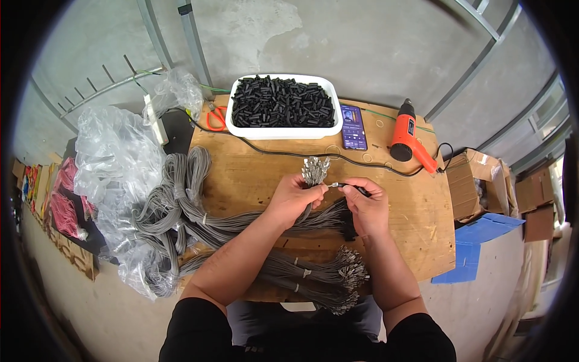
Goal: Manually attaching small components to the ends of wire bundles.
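Note:
My left hand (294, 198) is closed around a bundle of grey wires whose silvery metal terminals (315, 170) fan out above the fingers. One terminal points right from the thumb. There my right hand (368, 205) pinches a short black sleeve (344, 185) against that terminal; whether the terminal has entered it is too small to tell. Below the hands, grey wires (241, 224) run across the wooden table, with black ends (348, 223) beside my right wrist. Closer to me lie more grey wire bundles (283, 268), tied with white ties and tipped with metal terminals (353, 268).
A white tub (283, 134) full of black sleeves stands at the table's back. Beside it are a phone (354, 128), red-handled pliers (216, 117) and an orange heat gun (410, 142). A black cord (271, 151) crosses the table. Plastic bags (117, 163) heap up left; cardboard boxes (482, 184) stand right.

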Demonstrator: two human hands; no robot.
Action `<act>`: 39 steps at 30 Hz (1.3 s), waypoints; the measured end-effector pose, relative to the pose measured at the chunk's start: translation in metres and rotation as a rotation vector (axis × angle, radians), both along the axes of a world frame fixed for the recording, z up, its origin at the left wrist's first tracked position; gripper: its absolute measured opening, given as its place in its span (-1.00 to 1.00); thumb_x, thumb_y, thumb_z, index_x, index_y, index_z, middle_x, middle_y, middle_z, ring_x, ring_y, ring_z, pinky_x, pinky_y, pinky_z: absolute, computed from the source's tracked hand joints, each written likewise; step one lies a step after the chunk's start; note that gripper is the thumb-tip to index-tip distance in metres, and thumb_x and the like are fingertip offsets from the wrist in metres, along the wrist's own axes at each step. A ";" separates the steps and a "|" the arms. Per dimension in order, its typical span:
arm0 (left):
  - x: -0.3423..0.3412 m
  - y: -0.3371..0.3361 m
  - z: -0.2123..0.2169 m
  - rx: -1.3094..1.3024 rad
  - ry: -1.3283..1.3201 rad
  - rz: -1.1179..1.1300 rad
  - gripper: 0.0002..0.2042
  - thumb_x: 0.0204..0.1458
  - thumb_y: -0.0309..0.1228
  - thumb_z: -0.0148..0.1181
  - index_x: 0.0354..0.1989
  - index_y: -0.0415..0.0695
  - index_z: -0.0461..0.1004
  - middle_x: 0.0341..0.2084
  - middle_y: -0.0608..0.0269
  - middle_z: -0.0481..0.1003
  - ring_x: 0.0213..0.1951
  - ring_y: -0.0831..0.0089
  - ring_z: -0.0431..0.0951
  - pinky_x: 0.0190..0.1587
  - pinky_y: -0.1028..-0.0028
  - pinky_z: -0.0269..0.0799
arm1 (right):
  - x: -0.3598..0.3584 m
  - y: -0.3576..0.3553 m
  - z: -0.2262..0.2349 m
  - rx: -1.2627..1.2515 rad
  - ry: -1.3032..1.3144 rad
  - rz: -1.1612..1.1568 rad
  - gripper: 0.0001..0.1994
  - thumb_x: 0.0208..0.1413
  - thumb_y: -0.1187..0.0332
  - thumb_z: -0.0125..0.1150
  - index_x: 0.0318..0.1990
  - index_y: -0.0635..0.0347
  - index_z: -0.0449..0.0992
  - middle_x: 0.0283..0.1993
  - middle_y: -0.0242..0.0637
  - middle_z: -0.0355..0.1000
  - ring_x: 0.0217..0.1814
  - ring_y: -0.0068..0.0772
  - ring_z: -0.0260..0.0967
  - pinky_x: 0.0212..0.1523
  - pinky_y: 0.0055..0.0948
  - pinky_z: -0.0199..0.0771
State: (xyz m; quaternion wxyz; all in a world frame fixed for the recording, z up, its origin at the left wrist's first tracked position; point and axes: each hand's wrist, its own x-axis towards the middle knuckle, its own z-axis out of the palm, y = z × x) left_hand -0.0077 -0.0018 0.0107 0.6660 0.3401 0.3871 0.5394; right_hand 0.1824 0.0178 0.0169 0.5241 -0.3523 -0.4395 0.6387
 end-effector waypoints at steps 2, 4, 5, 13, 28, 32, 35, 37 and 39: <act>0.000 0.000 0.000 0.003 -0.009 -0.001 -0.93 0.07 -0.54 0.27 -0.39 -0.23 0.50 -0.55 0.27 0.50 -0.54 0.54 0.46 -0.44 0.52 0.36 | -0.001 -0.001 0.002 -0.022 -0.002 0.001 -0.84 0.13 0.62 0.26 -0.12 0.35 0.58 -0.35 -0.28 0.57 -0.57 -0.81 0.15 -0.59 -0.76 0.04; 0.000 0.000 -0.001 0.003 -0.008 -0.001 -0.95 0.06 -0.55 0.27 -0.38 -0.24 0.52 -0.55 0.27 0.50 -0.53 0.54 0.46 -0.44 0.51 0.36 | -0.001 -0.001 0.002 -0.011 -0.012 -0.002 -0.85 0.14 0.62 0.25 -0.12 0.35 0.57 -0.34 -0.26 0.57 -0.58 -0.80 0.13 -0.61 -0.75 0.02; 0.000 0.000 -0.001 0.003 -0.007 0.000 -0.95 0.06 -0.55 0.27 -0.38 -0.24 0.52 -0.55 0.27 0.50 -0.53 0.54 0.46 -0.44 0.51 0.36 | -0.001 0.000 0.002 -0.002 -0.021 -0.003 -0.86 0.15 0.61 0.23 -0.13 0.35 0.56 -0.34 -0.25 0.56 -0.60 -0.79 0.11 -0.63 -0.74 -0.01; 0.001 -0.001 -0.003 0.081 0.070 -0.033 -0.97 0.05 -0.58 0.24 -0.36 -0.26 0.53 -0.54 0.30 0.49 -0.52 0.57 0.44 -0.43 0.51 0.37 | -0.001 -0.001 0.003 0.027 -0.045 -0.028 -0.83 0.15 0.61 0.25 -0.09 0.37 0.58 -0.44 -0.45 0.46 -0.57 -0.80 0.14 -0.59 -0.74 0.04; 0.001 -0.001 -0.007 0.131 0.101 -0.061 -0.93 0.08 -0.54 0.27 -0.32 -0.28 0.54 -0.52 0.32 0.50 -0.48 0.58 0.46 -0.40 0.54 0.39 | 0.001 0.003 -0.001 0.023 -0.040 -0.006 -0.88 0.17 0.57 0.24 -0.15 0.39 0.56 -0.37 -0.28 0.56 -0.59 -0.77 0.14 -0.61 -0.72 0.05; 0.001 -0.001 -0.004 0.099 0.101 -0.039 -0.91 0.08 -0.52 0.28 -0.29 -0.29 0.55 -0.49 0.29 0.53 -0.47 0.57 0.48 -0.37 0.54 0.40 | 0.007 0.005 0.001 0.011 -0.042 -0.004 -0.88 0.20 0.53 0.22 -0.15 0.40 0.55 -0.35 -0.24 0.55 -0.59 -0.75 0.14 -0.62 -0.72 0.04; -0.001 -0.001 -0.004 0.122 0.107 -0.048 -0.90 0.08 -0.52 0.29 -0.28 -0.30 0.56 -0.48 0.27 0.54 -0.46 0.56 0.49 -0.36 0.53 0.42 | 0.010 0.007 0.006 -0.107 0.098 0.080 -0.85 0.24 0.46 0.20 -0.14 0.39 0.54 -0.35 -0.22 0.53 -0.59 -0.73 0.14 -0.63 -0.73 0.02; -0.001 -0.001 -0.004 0.105 0.091 -0.056 -0.91 0.09 -0.53 0.28 -0.29 -0.30 0.56 -0.49 0.27 0.53 -0.46 0.57 0.48 -0.36 0.53 0.41 | 0.012 0.009 0.009 -0.165 0.133 0.096 -0.84 0.25 0.44 0.19 -0.14 0.39 0.53 -0.35 -0.22 0.52 -0.59 -0.71 0.14 -0.63 -0.73 0.02; -0.001 -0.001 -0.005 0.112 0.086 -0.066 -0.91 0.09 -0.54 0.27 -0.29 -0.30 0.55 -0.49 0.27 0.53 -0.46 0.57 0.48 -0.36 0.53 0.41 | 0.014 0.009 0.010 -0.223 0.169 0.113 -0.83 0.26 0.41 0.18 -0.14 0.38 0.53 -0.35 -0.22 0.52 -0.58 -0.70 0.15 -0.64 -0.73 0.01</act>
